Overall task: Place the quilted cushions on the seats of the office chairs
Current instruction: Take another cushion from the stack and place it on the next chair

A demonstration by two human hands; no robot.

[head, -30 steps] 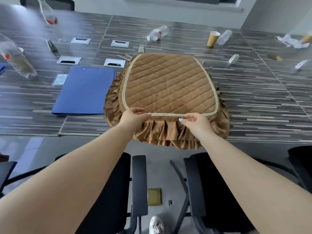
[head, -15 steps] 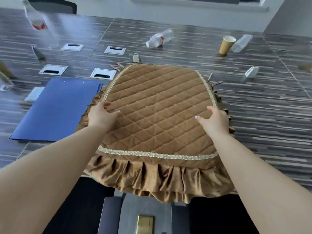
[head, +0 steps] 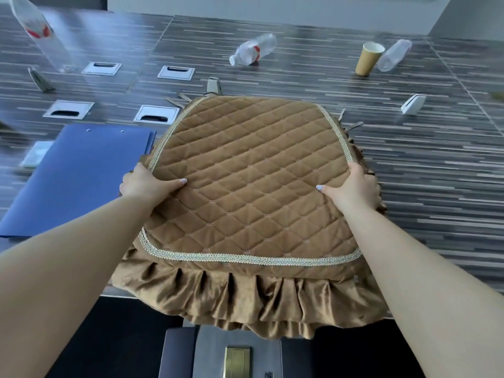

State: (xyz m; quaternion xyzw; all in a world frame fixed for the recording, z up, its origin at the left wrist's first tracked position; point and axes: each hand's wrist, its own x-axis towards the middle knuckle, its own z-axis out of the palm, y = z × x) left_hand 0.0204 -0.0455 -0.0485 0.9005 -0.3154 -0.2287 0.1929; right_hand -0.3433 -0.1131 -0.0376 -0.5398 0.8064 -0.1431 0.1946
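A brown quilted cushion [head: 253, 181] with pale braid trim and a ruffled skirt lies across the near edge of the striped table [head: 436, 165], its front ruffle hanging over the edge. My left hand [head: 144, 184] grips its left side, thumb on top and fingers under the edge. On the right side my right hand [head: 354, 186] grips it the same way. Two black office chairs sit below the table edge: one at lower left [head: 114, 339], one at lower right [head: 349, 356], with only dark parts and armrests showing.
A blue folder [head: 73, 181] lies left of the cushion. Farther back are plastic bottles [head: 253, 51], a paper cup [head: 369, 61], metal cable hatches [head: 156, 114] and a white card holder [head: 413, 103]. A brass floor socket [head: 237, 361] shows between the chairs.
Both hands went from the cushion's front edge to its sides and now grip them. The cushion has slid toward me, so that its front ruffle hangs over the table edge.
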